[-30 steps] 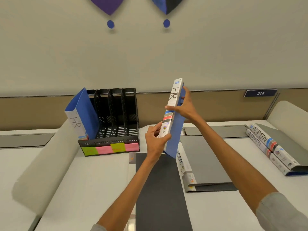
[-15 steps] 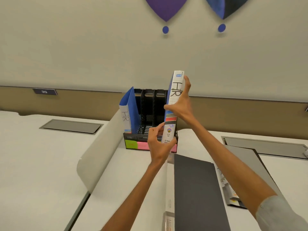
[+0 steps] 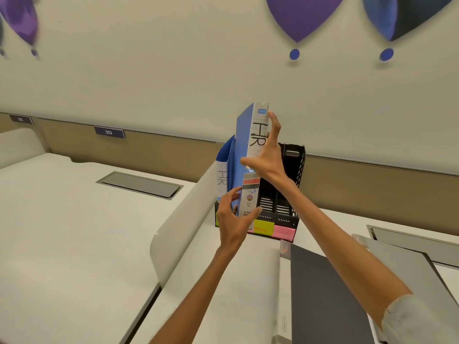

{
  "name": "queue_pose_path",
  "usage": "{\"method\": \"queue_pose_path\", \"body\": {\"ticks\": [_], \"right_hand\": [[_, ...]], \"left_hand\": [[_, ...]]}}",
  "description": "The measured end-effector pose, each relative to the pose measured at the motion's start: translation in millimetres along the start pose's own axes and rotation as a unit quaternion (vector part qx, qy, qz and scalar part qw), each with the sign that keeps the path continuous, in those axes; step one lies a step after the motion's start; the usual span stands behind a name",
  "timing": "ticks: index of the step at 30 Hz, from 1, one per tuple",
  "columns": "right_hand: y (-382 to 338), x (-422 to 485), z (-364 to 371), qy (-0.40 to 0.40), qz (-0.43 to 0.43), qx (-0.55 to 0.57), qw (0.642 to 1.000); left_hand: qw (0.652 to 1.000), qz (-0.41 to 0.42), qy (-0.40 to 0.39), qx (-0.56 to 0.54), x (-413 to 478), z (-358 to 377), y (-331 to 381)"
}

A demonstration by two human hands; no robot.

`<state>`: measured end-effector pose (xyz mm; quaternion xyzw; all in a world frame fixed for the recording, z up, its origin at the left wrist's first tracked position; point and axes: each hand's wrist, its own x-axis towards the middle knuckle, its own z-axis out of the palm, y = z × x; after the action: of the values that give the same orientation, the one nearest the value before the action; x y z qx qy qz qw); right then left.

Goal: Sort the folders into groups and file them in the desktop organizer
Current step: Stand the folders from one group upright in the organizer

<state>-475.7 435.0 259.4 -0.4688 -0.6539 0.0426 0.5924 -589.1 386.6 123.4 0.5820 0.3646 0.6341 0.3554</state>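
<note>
Head view: the blue HR folder (image 3: 250, 155) stands upright in the air at the left end of the black desktop organizer (image 3: 285, 212), spine toward the camera, just beside a second HR folder (image 3: 224, 170) already filed in the leftmost slot. The left hand (image 3: 233, 219) pinches its lower end, thumb across the printed spine and fingers on the blue cover. The right hand (image 3: 269, 157) is spread along the upper spine, forefinger reaching near the top corner and thumb stretched across the front, steadying more than clasping. Whether the bottom edge has entered a slot cannot be told, as the left hand hides it. The folder looks like a ring binder with board-stiff covers and a rigid spine, so it should keep its shape and probably weighs little. Its smooth cover may slide under a loose grip, and the open edge could splay if held by one cover alone. The spine seems the soundest place to take hold, low for carrying the weight and high for steering. Yellow (image 3: 263, 225) and pink (image 3: 284, 232) labels mark the organizer's front, and a dark folder (image 3: 323, 294) and a grey folder (image 3: 402, 274) lie flat on the table (image 3: 223, 281).
</note>
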Motion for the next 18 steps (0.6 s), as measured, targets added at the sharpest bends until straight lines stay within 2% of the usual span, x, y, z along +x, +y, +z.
{"method": "queue_pose_path", "body": {"ticks": [10, 15, 16, 18], "right_hand": [[16.8, 27.3, 31.9, 0.009, -0.037, -0.026, 0.999], [30.6, 13.9, 48.1, -0.003, -0.009, -0.02, 1.0], [37.4, 6.9, 50.3, -0.011, -0.005, -0.035, 0.999], [109.2, 22.3, 81.1, -0.011, 0.043, -0.043, 0.998]], "left_hand": [[1.0, -0.013, -0.003, 0.028, 55.2, -5.6, -37.6], [0.998, -0.048, -0.006, 0.051, 53.8, -14.7, -63.5], [0.997, -0.054, -0.009, 0.062, 50.2, -18.4, -69.0], [0.99, -0.112, -0.014, 0.089, 81.6, 0.2, -131.5]]}}
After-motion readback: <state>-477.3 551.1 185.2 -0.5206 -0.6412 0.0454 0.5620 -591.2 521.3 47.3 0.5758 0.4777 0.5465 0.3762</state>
